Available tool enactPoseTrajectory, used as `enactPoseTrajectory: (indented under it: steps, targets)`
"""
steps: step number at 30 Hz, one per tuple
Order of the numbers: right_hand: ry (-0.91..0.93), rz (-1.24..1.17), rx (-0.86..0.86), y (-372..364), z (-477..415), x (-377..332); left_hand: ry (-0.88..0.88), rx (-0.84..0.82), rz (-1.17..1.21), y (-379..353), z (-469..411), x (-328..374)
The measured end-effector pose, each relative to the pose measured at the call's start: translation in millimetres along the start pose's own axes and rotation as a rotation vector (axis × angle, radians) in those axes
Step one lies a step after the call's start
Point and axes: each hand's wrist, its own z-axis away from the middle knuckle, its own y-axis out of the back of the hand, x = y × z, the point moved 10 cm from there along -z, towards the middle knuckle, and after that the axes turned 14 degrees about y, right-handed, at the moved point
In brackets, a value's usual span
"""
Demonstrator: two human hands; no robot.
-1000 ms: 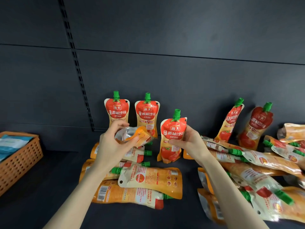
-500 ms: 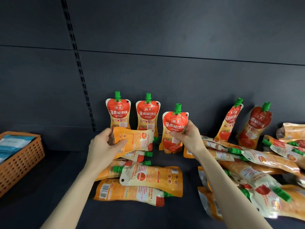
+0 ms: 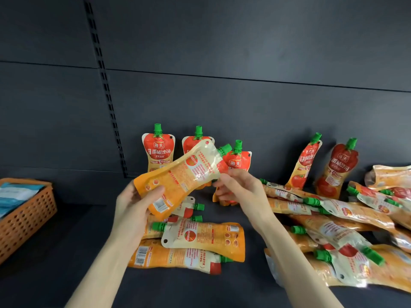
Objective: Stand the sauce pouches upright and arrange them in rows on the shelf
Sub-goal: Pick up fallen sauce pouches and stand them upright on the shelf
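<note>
My left hand [image 3: 138, 203] holds one pouch [image 3: 184, 174] in the air above the shelf [image 3: 66, 245]. The thumb lies on the side toward me and the other fingers are behind, clamped on the bottom end.

The pouch is not upright. Its long axis goes from the bottom, low at the left, up to the cap [image 3: 224, 149], high at the right. The back side with the small print faces me.

My right hand [image 3: 242, 190] is the nearer one to the cap end. Its fingers are loosely curled just below the neck, but I cannot tell if they pinch the pouch or only come close to it.

Behind both hands a row [image 3: 158, 152] of three pouches stands at the back wall. I judge that the coming move turns on the tilt: the cap must go up, the front must face outward, and the bottom must come down on the shelf beside the row.
</note>
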Motion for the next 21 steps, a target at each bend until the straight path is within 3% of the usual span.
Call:
enactPoseTrajectory:
  steps: [3,5,11,15,18,21]
  targets:
    - [-0.041,-0.164,-0.021,-16,-3,-4,0.014,-0.075,-0.092,-19,3,-9]
    - [-0.013,-0.143,0.015,-11,-6,-9,0.032,-0.16,-0.175,-32,3,-12]
    - [0.004,-0.092,-0.002,-3,-15,-14,0.428,-0.529,-0.051,-69,5,-30]
    - [0.021,-0.065,-0.114,-13,-18,-18,0.448,-0.737,-0.12,-95,17,-30]
    - [0.031,-0.108,-0.122,-15,-19,-16,0.377,-0.749,-0.219,-101,15,-30]
    - [0.074,-0.053,-0.03,-2,-23,-17,0.284,-0.592,-0.287,-94,3,-28]
